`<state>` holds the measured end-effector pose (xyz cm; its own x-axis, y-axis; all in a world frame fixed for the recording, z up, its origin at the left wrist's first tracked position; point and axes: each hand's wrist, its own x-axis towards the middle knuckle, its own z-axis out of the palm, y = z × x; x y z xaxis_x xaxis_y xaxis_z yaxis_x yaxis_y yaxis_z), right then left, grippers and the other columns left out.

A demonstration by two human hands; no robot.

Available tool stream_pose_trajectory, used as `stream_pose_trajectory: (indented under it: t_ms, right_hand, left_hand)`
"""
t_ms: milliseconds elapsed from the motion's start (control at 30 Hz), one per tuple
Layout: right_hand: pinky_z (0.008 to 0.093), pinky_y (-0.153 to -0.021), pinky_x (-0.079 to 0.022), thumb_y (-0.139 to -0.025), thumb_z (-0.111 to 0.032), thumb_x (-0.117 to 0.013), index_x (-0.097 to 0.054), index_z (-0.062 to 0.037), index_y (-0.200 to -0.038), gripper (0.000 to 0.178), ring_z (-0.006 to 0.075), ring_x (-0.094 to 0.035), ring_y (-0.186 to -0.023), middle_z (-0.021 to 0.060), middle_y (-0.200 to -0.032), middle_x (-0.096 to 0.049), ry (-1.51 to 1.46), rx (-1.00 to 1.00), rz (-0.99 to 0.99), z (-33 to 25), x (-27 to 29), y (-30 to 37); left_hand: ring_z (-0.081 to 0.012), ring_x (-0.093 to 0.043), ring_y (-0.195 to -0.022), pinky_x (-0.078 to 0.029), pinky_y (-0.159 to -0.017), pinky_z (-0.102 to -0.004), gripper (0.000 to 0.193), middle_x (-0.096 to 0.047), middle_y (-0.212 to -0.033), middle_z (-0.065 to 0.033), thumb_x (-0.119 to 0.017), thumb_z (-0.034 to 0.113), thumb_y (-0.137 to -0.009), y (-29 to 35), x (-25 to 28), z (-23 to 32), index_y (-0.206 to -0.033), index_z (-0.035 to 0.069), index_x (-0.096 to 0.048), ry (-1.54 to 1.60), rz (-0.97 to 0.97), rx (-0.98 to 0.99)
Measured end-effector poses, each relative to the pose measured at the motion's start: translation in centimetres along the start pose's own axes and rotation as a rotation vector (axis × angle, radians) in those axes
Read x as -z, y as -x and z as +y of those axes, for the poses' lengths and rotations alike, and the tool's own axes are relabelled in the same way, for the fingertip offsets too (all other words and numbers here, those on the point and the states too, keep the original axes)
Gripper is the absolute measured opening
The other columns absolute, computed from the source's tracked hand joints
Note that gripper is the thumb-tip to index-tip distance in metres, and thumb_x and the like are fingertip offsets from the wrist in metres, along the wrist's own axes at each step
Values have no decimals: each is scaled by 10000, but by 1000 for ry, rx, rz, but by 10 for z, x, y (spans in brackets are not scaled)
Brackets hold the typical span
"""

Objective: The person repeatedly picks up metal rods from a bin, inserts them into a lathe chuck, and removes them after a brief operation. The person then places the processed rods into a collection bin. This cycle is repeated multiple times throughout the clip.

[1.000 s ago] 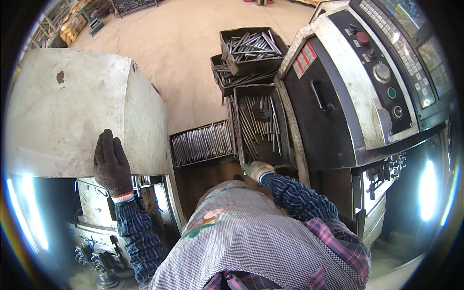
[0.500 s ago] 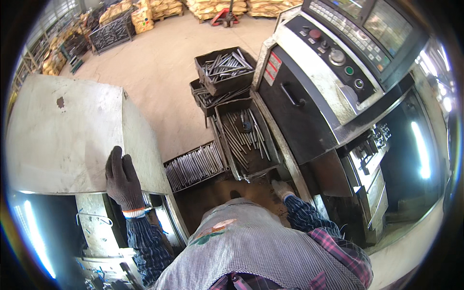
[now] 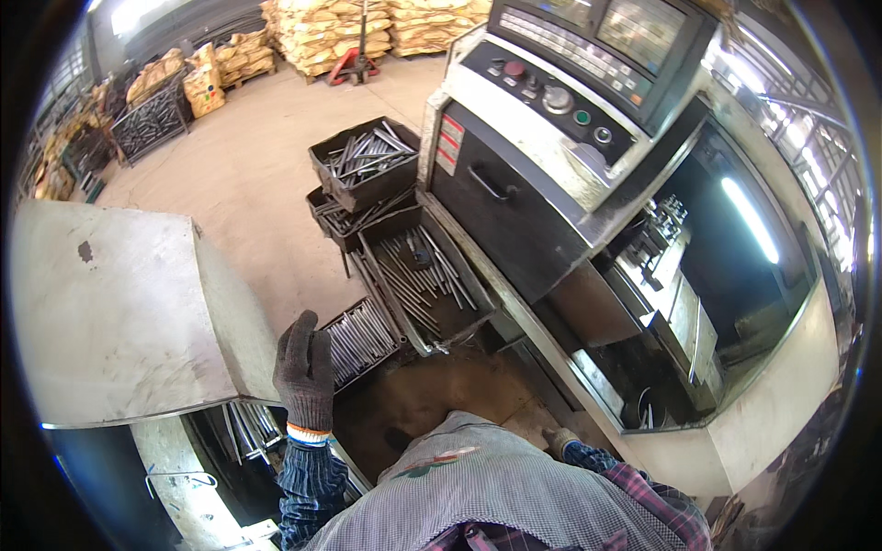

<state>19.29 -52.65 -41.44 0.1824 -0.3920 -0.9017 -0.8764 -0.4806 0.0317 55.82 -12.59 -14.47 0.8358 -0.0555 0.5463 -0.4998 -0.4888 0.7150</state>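
My left hand [image 3: 305,372], in a dark knit glove with a white and orange cuff, is raised with its fingers stretched out. Nothing shows in it. It stands beside the corner of a pale machine cover [image 3: 119,312], and behind it in the picture is a low tray of metal rods [image 3: 361,344] laid side by side. My right hand [image 3: 559,443], in a lighter, soiled glove, hangs low at my right side near the base of the other machine. Its fingers are too small and foreshortened to read.
An open bin of loose rods [image 3: 432,312] stands ahead, with stacked rod bins [image 3: 363,170] behind it. At right is a machine with a control panel [image 3: 560,101] and a lit opening [image 3: 698,294]. A red pallet jack [image 3: 354,66] stands before yellow sacks [image 3: 322,32].
The view has swung to the right, showing more of the right machine's opening. My left hand has come away from the pale cover's front edge; my right hand has drawn back toward my body.
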Motion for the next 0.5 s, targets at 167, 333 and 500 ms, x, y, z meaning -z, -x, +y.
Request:
stream_pose_trajectory:
  t_ms: [167, 333, 500]
  right_hand:
    - [487, -754, -650, -1082, -476, -477, -673, 24, -1257, 565, 358, -763, -889, 240, -1045, -744, -404, 203, 196, 3, 7, -11]
    - [443, -701, -675, -1118, -419, -454, -639, 23, -1275, 504, 318, -766, -855, 196, -1022, -740, -697, 44, 145, -42, 80, 78]
    - [487, -667, -674, -1105, -445, -472, -616, 15, -1319, 528, 348, -753, -828, 224, -1028, -729, -858, 54, 264, 46, 79, -9]
  left_hand:
    - [-322, -712, -1073, -588, -905, -395, 276, -711, -1219, -211, -670, 59, -995, 3, -16, 19, -1262, -6, -697, 79, -78, -35]
    - [-318, -691, -1083, -562, -932, -397, 283, -701, -1212, -198, -652, 52, -1004, 16, -43, 28, -1278, -12, -691, 125, -108, -34]
    - [-318, -701, -1084, -568, -946, -406, 282, -709, -1212, -195, -666, 76, -998, 27, -94, 59, -1266, -3, -701, 110, -164, -53]
